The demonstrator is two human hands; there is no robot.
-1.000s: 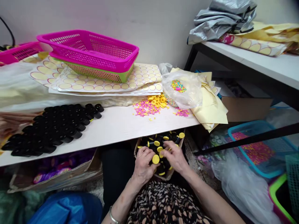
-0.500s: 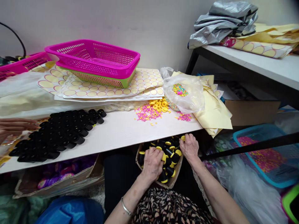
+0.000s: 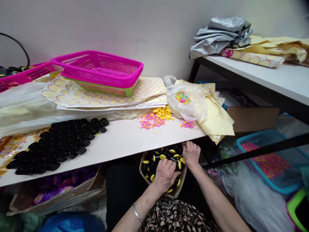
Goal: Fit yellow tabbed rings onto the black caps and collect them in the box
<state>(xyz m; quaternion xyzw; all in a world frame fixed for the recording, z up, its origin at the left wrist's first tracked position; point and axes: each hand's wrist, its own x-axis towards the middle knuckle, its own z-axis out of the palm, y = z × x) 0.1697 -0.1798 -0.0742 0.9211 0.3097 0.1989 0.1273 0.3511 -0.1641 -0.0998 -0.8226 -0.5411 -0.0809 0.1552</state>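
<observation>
Pieces (image 3: 145, 166) in a box (image 3: 182, 181), both hands among them

Head view: the box sits at the near edge of the table (image 3: 120, 141), holding black pieces with yellow ends, lying at various angles. The left hand (image 3: 165, 174) is palm down over the middle of the heap, fingers bent onto the pieces; whether it grips one cannot be told, since the palm hides it. The right hand (image 3: 191, 154) is at the far right of the box, fingers curled beside yellow ends; its hold cannot be told either. A bracelet (image 3: 137, 212) circles the left wrist.

On the table, rows of black parts (image 3: 65, 141) stand to the left. Farther right lie pink bits (image 3: 149, 121) and yellow rings (image 3: 163, 113), with a bag (image 3: 199, 100) beside them. At the far side, a pink basket (image 3: 96, 77) sits in a green one on printed sheets (image 3: 154, 87). Low on the right is a blue tray (image 3: 243, 140) of pink and yellow bits.
</observation>
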